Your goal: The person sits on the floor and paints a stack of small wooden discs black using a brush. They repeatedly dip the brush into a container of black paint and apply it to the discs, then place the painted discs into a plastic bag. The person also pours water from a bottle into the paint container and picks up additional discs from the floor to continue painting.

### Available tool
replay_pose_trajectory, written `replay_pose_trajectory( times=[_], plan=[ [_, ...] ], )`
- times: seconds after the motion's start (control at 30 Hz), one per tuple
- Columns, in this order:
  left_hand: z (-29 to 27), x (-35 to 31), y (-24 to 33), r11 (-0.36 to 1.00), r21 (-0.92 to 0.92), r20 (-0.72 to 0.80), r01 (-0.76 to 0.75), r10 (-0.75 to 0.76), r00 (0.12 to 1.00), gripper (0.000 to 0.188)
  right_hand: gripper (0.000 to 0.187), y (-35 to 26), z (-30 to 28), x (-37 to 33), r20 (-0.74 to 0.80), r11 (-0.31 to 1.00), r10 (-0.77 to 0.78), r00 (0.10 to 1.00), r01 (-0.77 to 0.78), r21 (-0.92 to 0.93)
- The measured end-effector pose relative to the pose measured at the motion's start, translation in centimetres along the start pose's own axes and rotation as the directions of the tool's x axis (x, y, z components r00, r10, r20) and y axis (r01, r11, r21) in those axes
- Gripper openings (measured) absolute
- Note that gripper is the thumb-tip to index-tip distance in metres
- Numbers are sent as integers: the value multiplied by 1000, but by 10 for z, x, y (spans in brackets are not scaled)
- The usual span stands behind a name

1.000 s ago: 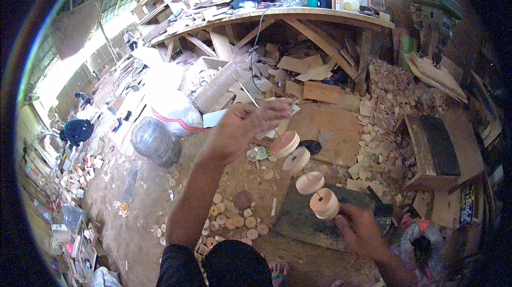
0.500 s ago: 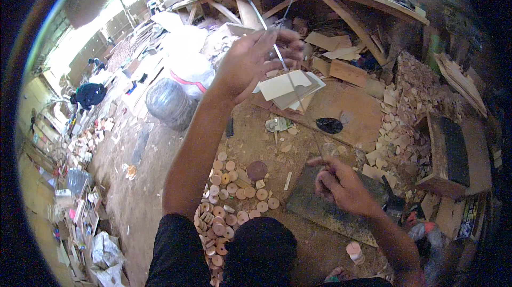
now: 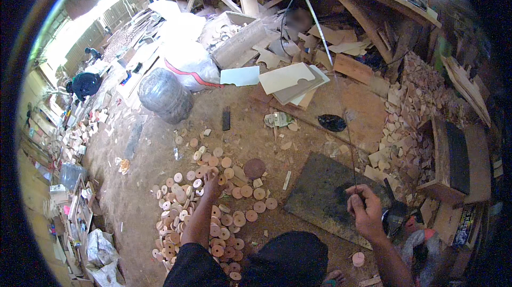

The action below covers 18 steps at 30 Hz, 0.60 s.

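My left hand is down at the upper part of a pile of round wooden discs, its fingers bunched on a disc at the pile's edge. Many of the discs have a small hole in the middle. My right hand is raised over the dark flat board, pinching the lower part of a long thin rod. The rod slants up and to the left, pale at its upper part and dark lower down, with its top end in front of the workbench.
A wooden workbench spans the back. Thin panels and a black bag lie on the floor. Wood scraps heap up at the right beside a wooden box. A wrapped bundle stands left, near a white sack.
My left hand has left the rod and come down to the disc pile. My right hand has moved right and slightly down, and the rod's upper end has swung right.
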<state>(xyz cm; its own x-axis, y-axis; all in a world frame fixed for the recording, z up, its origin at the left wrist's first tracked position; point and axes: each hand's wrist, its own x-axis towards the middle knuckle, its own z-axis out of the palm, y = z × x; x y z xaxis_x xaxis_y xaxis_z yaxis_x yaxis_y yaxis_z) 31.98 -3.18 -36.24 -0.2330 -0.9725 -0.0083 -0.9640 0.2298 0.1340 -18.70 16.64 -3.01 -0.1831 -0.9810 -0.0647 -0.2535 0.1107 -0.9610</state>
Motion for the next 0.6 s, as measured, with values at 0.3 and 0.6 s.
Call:
replay_pose_trajectory(
  times=[0.3,0.6],
  plan=[
    [-64,-2,49,965,-188,153,185,-157,976,61,16,9,14,8,23,997,-53,998,54,-50],
    [-17,-11,25,982,-143,147,120,-99,984,69,16,6,15,4,59,997,-23,998,27,-70]
  ],
)
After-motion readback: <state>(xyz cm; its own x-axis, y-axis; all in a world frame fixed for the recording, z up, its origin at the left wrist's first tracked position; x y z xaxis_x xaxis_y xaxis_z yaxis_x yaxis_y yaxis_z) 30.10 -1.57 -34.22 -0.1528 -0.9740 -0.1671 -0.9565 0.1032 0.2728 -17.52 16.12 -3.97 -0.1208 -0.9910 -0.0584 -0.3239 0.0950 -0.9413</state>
